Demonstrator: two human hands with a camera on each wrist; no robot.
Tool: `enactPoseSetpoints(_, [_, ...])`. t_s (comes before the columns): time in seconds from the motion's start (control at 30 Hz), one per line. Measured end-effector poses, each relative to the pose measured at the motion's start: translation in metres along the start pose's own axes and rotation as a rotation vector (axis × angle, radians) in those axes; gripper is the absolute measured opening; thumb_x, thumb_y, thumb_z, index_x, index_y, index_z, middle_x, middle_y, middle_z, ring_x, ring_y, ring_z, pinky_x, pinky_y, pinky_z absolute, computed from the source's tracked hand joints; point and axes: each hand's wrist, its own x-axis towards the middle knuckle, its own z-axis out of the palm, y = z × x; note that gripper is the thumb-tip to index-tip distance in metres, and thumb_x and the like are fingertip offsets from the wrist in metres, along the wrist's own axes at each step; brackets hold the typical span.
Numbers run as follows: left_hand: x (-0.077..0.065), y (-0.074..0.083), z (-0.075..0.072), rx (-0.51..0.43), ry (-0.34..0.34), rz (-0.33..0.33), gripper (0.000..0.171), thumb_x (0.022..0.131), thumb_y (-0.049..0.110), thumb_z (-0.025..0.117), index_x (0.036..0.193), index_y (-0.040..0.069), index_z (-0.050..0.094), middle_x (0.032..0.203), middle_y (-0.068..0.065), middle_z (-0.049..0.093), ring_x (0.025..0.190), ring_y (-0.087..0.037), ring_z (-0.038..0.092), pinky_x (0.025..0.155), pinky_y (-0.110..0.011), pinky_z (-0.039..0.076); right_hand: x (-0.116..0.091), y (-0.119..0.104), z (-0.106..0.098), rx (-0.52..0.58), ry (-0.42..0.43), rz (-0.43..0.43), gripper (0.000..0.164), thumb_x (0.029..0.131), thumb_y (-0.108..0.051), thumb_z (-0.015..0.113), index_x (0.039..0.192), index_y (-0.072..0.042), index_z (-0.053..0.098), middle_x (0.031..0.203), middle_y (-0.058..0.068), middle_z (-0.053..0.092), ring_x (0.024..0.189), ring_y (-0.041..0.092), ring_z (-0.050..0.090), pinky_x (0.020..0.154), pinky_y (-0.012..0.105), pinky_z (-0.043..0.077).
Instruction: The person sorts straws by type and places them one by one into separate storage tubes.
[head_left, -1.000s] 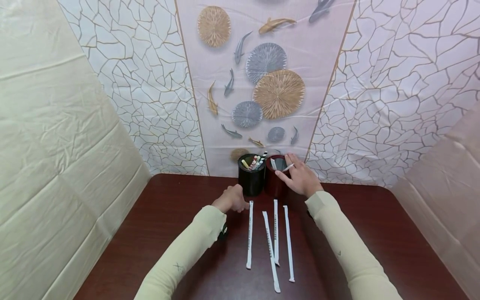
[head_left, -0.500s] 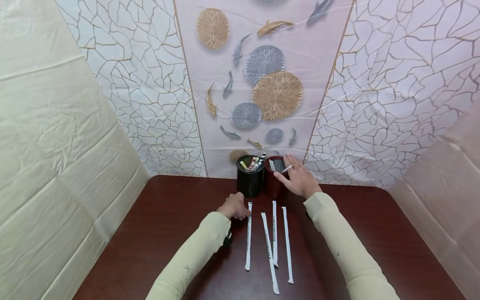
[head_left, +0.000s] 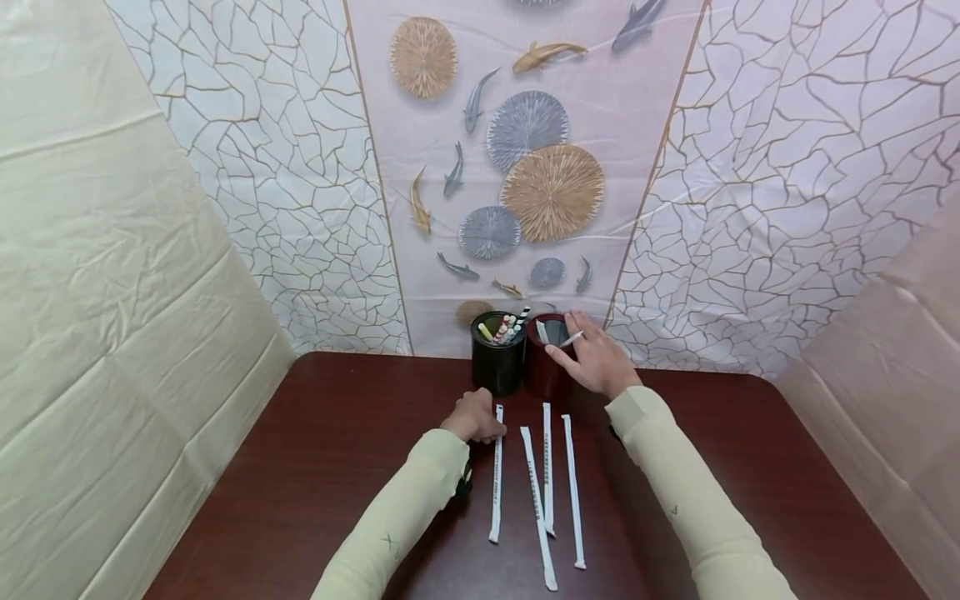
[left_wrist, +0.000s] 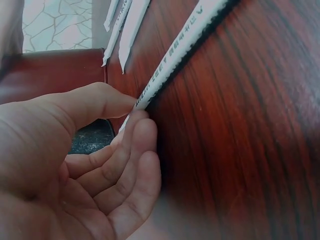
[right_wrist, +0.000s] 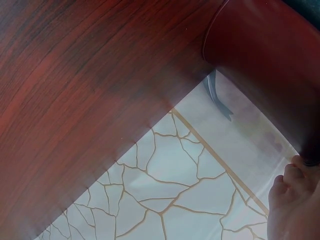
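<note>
My left hand (head_left: 475, 416) pinches a white paper-wrapped straw (left_wrist: 172, 52) near its far end, between thumb and fingertips. That straw (head_left: 496, 492) lies along the table, left of three other wrapped straws (head_left: 572, 492), two of which overlap. At the back, my right hand (head_left: 597, 361) rests on the rim of a dark red cup (head_left: 542, 375) with fairly straight fingers. White wrapped pieces (head_left: 542, 333) stand inside that cup. In the right wrist view, only the knuckles and some fingers (right_wrist: 295, 195) show beside the cup (right_wrist: 265, 55).
Left of the red cup, close against it, stands a black cup (head_left: 497, 367) with several coloured and striped straws (head_left: 510, 327). A patterned cloth wall (head_left: 352, 275) rises behind the dark wooden table (head_left: 330, 450). Plain fabric panels (head_left: 150, 350) flank both sides.
My left hand has slid slightly toward me and right along the left straw, its thumb and fingers coming together on it. The right hand stays at the red cup's rim.
</note>
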Motion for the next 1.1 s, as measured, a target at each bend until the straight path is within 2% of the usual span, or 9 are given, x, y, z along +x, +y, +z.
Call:
enactPoseSetpoints(0.13, [0.003, -0.006, 0.002, -0.043, 0.004, 0.008, 0.028, 0.091, 0.022, 0.081, 0.072, 0.008, 0.068, 0.06, -0.004, 0.069, 0.053, -0.017, 0.064, 0.051, -0.028, 0.053, 0.0, 0.001, 0.002, 0.0, 0.01, -0.004, 0.093, 0.107, -0.068, 0.036, 0.165, 0.004, 0.024, 0.175, 0.023, 0.022, 0.163, 0.039, 0.024, 0.13, 0.056, 0.029])
enactPoseSetpoints(0.3, [-0.007, -0.008, -0.003, -0.147, 0.023, 0.044, 0.029, 0.092, 0.02, 0.079, 0.067, 0.007, 0.073, 0.062, -0.005, 0.071, 0.055, -0.017, 0.066, 0.056, -0.029, 0.057, 0.001, 0.001, 0.002, 0.004, 0.011, -0.003, 0.093, 0.107, -0.068, 0.036, 0.166, 0.004, 0.024, 0.175, 0.023, 0.022, 0.162, 0.04, 0.025, 0.13, 0.056, 0.029])
enactPoseSetpoints(0.57, [-0.015, -0.01, -0.01, -0.311, 0.072, 0.156, 0.026, 0.093, 0.016, 0.078, 0.071, 0.0, 0.08, 0.067, -0.009, 0.076, 0.06, -0.018, 0.069, 0.068, -0.038, 0.064, 0.0, -0.001, 0.001, 0.003, 0.007, 0.003, 0.093, 0.108, -0.068, 0.036, 0.166, 0.004, 0.024, 0.175, 0.022, 0.021, 0.163, 0.039, 0.024, 0.13, 0.056, 0.029])
enactPoseSetpoints(0.63, [-0.014, -0.012, -0.012, -0.342, 0.084, 0.197, 0.023, 0.093, 0.015, 0.077, 0.074, 0.002, 0.081, 0.068, -0.008, 0.076, 0.061, -0.016, 0.068, 0.065, -0.034, 0.062, -0.001, -0.001, 0.001, 0.005, 0.003, 0.005, 0.093, 0.108, -0.067, 0.037, 0.166, 0.004, 0.023, 0.176, 0.022, 0.021, 0.163, 0.038, 0.024, 0.13, 0.056, 0.028])
enactPoseSetpoints(0.73, [-0.013, -0.014, -0.015, -0.372, 0.109, 0.33, 0.017, 0.094, 0.014, 0.076, 0.082, 0.004, 0.08, 0.071, -0.006, 0.076, 0.064, -0.013, 0.067, 0.06, -0.025, 0.053, -0.001, -0.001, 0.001, 0.006, -0.002, 0.009, 0.092, 0.108, -0.067, 0.036, 0.166, 0.004, 0.022, 0.176, 0.022, 0.02, 0.163, 0.039, 0.023, 0.13, 0.056, 0.028])
enactPoseSetpoints(0.83, [-0.014, -0.016, -0.019, -0.409, 0.137, 0.489, 0.009, 0.095, 0.012, 0.076, 0.089, 0.006, 0.078, 0.076, -0.006, 0.076, 0.07, -0.02, 0.071, 0.061, -0.021, 0.05, -0.001, -0.001, 0.001, 0.004, -0.007, 0.012, 0.092, 0.108, -0.067, 0.035, 0.166, 0.004, 0.021, 0.176, 0.022, 0.018, 0.163, 0.04, 0.023, 0.13, 0.056, 0.028])
enactPoseSetpoints(0.9, [-0.016, -0.016, -0.023, -0.428, 0.165, 0.57, 0.007, 0.096, 0.012, 0.075, 0.092, 0.006, 0.077, 0.079, -0.007, 0.076, 0.074, -0.027, 0.074, 0.064, -0.02, 0.052, -0.001, -0.001, 0.002, 0.005, -0.006, 0.013, 0.093, 0.108, -0.068, 0.035, 0.166, 0.003, 0.021, 0.176, 0.022, 0.018, 0.163, 0.04, 0.023, 0.13, 0.056, 0.029])
enactPoseSetpoints(1.0, [-0.02, -0.015, -0.031, -0.453, 0.224, 0.614, 0.007, 0.096, 0.013, 0.075, 0.093, 0.006, 0.075, 0.082, -0.008, 0.077, 0.076, -0.027, 0.074, 0.068, -0.021, 0.056, -0.002, -0.001, 0.002, 0.01, -0.001, 0.013, 0.093, 0.108, -0.067, 0.036, 0.166, 0.003, 0.022, 0.176, 0.022, 0.019, 0.162, 0.04, 0.024, 0.13, 0.056, 0.029])
enactPoseSetpoints(1.1, [-0.023, -0.014, -0.04, -0.461, 0.285, 0.632, 0.008, 0.096, 0.014, 0.076, 0.093, 0.006, 0.074, 0.085, -0.008, 0.077, 0.073, -0.015, 0.071, 0.069, -0.021, 0.056, -0.001, -0.001, 0.002, 0.005, 0.001, 0.008, 0.093, 0.108, -0.067, 0.036, 0.166, 0.004, 0.022, 0.176, 0.023, 0.019, 0.162, 0.04, 0.024, 0.13, 0.057, 0.028])
